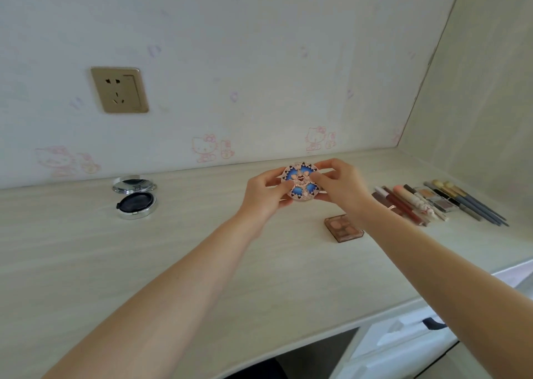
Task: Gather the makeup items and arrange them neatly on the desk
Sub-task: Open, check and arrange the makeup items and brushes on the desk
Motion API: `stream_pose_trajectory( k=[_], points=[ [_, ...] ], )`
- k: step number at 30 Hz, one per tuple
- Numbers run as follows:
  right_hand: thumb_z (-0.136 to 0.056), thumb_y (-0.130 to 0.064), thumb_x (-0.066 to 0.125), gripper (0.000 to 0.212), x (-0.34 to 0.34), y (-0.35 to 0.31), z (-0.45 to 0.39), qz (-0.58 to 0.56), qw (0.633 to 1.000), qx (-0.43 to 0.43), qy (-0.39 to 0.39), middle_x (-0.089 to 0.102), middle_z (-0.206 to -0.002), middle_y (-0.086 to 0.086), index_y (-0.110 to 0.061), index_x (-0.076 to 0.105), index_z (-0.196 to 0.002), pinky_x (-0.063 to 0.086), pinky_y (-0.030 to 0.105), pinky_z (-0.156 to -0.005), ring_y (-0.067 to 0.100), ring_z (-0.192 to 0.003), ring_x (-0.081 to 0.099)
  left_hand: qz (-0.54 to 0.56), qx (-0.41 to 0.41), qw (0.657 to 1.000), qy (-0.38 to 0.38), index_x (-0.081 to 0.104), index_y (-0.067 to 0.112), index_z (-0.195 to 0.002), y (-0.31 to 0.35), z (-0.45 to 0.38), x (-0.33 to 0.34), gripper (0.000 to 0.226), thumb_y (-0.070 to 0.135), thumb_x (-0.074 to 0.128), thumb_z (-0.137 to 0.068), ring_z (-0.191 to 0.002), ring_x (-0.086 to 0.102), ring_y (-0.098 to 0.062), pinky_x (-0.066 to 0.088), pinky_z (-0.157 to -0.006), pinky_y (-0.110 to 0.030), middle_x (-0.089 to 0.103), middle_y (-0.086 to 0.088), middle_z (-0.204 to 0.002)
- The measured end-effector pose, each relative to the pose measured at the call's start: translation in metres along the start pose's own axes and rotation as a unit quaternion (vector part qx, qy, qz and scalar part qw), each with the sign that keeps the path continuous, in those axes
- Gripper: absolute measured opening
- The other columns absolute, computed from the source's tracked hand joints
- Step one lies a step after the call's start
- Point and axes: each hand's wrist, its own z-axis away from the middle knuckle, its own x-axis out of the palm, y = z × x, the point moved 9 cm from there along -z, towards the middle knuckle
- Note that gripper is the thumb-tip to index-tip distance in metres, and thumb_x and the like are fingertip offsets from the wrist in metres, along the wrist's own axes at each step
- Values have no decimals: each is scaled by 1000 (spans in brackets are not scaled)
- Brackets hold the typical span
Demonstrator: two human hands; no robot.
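Round compact [300, 183]: a blue and rose-gold patterned disc, held above the desk [144, 257] near the back wall, its decorated face turned toward the camera.
Left hand [264, 195]: grips the compact's left edge; the thumb lies across the lower left of the patterned face and the other fingers curl behind it.
Right hand [341, 184]: pinches the compact's right edge, the thumb on the front and the fingers curled over the top and back.
Silver compact [135, 197]: lies open on the desk well to the left of the hands, the mirrored lid tilted up toward the wall and the dark pan in the base facing up.
Eyeshadow palette [344, 228]: a small brownish square case with peach-toned pans, flat on the desk just below the right wrist.
Row of sticks and brushes [438, 202]: lip pencils, tubes, a small rectangular palette and blue-handled brushes lie side by side at the right end of the desk, close to the side panel, all angled the same way.
Wall socket [119, 89]: a gold plate on the wall above the silver compact.
Wallpaper [259, 61]: pale, with faint pink cartoon cat prints just above the desk line.
Drawer handle [434, 323]: dark, on a white front below the desk's right edge.
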Motion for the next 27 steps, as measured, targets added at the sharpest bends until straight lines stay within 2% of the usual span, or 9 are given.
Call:
stream_pose_trajectory(
  k=[3, 6, 12, 15, 18, 21, 25, 27],
  points=[
    [-92, -6, 60, 11, 25, -6, 17, -43, 999, 17, -26, 67, -96, 10, -7, 60, -102, 61, 35, -69, 21, -85, 70, 13, -12, 1000, -4, 62, 8, -123, 3, 18, -28, 34, 8, 63, -89, -93, 70, -25, 58, -83, -39, 70, -13, -108],
    [-91, -6, 61, 10, 52, -11, 34, -62, 996, 18, -57, 67, -100, 12, -5, 62, -101, 60, 30, -67, 21, -88, 70, 26, -30, 999, -1, 62, 8, -122, 5, 39, -58, 33, 8, 64, -89, -83, 71, -22, 59, -76, -35, 72, -14, -103],
    [-93, -6, 59, 10, 106, -10, 63, -106, 987, 50, -107, 69, -103, 15, -4, 64, -101, 59, 32, -71, 23, -91, 71, 17, -23, 999, -14, 62, 12, -121, 15, 81, -108, 34, 11, 67, -88, -91, 71, -24, 58, -77, -34, 71, -11, -107],
    [-93, -5, 57, 14, 134, -8, 76, -138, 978, 77, -135, 69, -103, 17, 1, 62, -105, 59, 32, -71, 24, -90, 71, -40, -2, 999, -16, 62, 19, -122, 19, 100, -132, 46, 11, 76, -79, -96, 69, -21, 57, -82, -33, 68, -5, -114],
    [-94, -4, 57, 17, 160, -3, 87, -172, 966, 117, -156, 68, -106, 20, 5, 60, -108, 59, 31, -67, 25, -85, 71, -139, 26, 990, 1, 62, 28, -122, 23, 115, -154, 61, 15, 86, -68, -93, 69, -13, 56, -83, -28, 68, 5, -112],
    [-95, -3, 54, 22, 184, 0, 98, -206, 950, 153, -180, 66, -110, 24, 9, 56, -113, 59, 30, -65, 27, -83, 70, -156, 37, 987, 21, 60, 26, -122, 23, 127, -171, 65, 9, 87, -64, -93, 66, -9, 55, -78, -22, 69, 5, -109],
    [-95, -5, 54, 22, 201, 0, 107, -205, 942, 168, -206, 66, -110, 25, 6, 56, -114, 60, 32, -67, 29, -85, 70, -148, 47, 987, 46, 62, 18, -117, 20, 137, -187, 59, 4, 85, -65, -100, 64, -8, 54, -77, -18, 71, 3, -107],
    [-96, -8, 54, 20, 203, -2, 110, -151, 953, 152, -215, 67, -109, 21, 1, 57, -113, 60, 34, -69, 27, -86, 70, -141, 47, 987, 55, 62, 17, -115, 17, 139, -190, 57, 2, 84, -65, -103, 63, -3, 52, -76, -15, 71, 5, -107]
  ],
)
